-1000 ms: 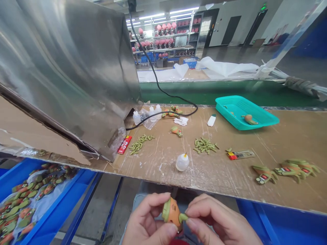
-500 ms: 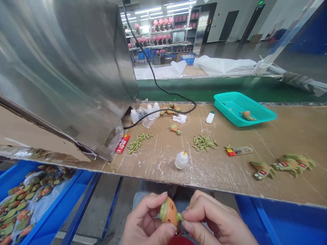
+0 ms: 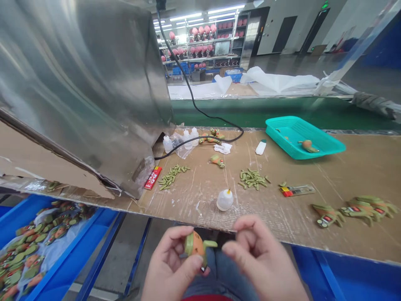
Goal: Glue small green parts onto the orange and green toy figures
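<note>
The left hand point(image 3: 171, 263) is curling around a small orange figure point(image 3: 196, 246) with a green cap, its thumb and fingers closing on the round body just below the front edge of the cardboard-topped workbench point(image 3: 360, 167). The right hand point(image 3: 261, 255) is hovering just beside the figure's thin green limb point(image 3: 210, 243), not touching it, with its fingertips point(image 3: 241, 223) pinched together on nothing visible. The figure is looking light and slightly soft, like moulded rubber, so the round body is offering the surest hold, while the slim limb is looking bendy and easily pulled. On the workbench, a small squeeze bottle point(image 3: 224, 200) is standing near the front edge, with a heap of green limbs point(image 3: 252, 179) lying behind it. A teal plastic basket point(image 3: 299, 154) is sitting along the far edge, and a blue crate point(image 3: 73, 246) of orange-and-green pieces is resting below and left of the workbench.
</note>
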A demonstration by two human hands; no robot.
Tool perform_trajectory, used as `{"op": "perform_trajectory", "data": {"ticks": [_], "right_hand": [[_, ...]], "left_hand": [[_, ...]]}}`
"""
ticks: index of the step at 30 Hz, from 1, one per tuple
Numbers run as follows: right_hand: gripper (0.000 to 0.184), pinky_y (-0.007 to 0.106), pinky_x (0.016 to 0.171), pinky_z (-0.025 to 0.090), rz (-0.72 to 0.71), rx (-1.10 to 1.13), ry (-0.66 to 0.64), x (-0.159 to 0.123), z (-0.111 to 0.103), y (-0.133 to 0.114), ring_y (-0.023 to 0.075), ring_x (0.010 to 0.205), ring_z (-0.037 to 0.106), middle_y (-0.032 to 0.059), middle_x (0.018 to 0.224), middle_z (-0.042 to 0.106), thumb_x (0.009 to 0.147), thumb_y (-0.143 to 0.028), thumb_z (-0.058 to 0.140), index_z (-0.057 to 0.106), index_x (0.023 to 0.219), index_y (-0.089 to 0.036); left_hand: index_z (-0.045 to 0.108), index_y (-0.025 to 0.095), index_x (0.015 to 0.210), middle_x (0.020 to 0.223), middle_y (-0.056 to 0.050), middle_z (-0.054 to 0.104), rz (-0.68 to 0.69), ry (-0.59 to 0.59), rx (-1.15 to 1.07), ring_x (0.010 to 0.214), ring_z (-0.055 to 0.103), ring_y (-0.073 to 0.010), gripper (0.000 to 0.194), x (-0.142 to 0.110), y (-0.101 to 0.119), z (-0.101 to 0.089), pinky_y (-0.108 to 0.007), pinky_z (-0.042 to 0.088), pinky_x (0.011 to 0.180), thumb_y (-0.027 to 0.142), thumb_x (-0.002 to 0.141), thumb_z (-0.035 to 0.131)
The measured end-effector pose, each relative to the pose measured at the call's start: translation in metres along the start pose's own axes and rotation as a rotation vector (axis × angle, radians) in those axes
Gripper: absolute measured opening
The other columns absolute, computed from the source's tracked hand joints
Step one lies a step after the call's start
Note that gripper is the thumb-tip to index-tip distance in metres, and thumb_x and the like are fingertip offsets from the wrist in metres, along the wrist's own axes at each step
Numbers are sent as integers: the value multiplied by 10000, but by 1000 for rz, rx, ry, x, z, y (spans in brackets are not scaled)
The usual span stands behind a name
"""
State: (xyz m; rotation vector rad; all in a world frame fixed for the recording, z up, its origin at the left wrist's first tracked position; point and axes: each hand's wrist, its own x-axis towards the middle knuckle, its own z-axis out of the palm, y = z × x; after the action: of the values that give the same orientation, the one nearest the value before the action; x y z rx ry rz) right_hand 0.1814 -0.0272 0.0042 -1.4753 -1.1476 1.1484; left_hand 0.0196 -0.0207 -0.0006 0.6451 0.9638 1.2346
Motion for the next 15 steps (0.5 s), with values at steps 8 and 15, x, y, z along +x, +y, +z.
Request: {"op": "perform_trajectory", "data": {"ticks": [8,15], "right_hand": [[213,402,854,409,-304,-406,153,59,-8,30,261,993,505,77,1019,504,748,-312,579,523,925,-207],[304,186,626,533,-99,-71,3,-18,-22,-5,133,700,638,-49,836,638,764,-405,632,457,999,-325]], "left_hand": [[694,191,913,792,-41,728,-168,37,-71,549,631,-145,330,0,6,1,-344,611,502,237,604,802],[708,216,884,756,-15,723,-223,-40,-99,532,658,-156,308,-1,9,1,-332,610,493,264,595,805]]}}
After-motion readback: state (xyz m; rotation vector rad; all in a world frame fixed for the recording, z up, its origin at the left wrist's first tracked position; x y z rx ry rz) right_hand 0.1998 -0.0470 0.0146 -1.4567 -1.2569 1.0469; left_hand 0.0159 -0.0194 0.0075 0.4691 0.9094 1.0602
